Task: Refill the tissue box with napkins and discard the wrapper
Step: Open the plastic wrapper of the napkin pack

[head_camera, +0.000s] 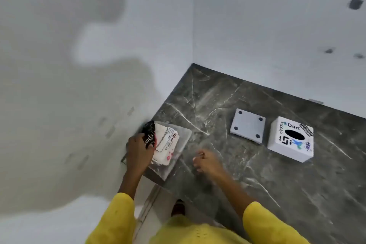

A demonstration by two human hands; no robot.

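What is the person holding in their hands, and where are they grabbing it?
The left hand grips the clear plastic napkin packet at its crumpled black-printed left end. The right hand holds nothing; it is loosely curled above the dark marble counter.

The tabletop is dark grey marble with thin white veins. The tissue box is white, patterned with black, blue and green stickers around a black oval opening. Beside it, the lid is pale grey with four dark dots. The napkin pack is white with black and red print. Both sleeves are bright yellow. The walls are plain white.
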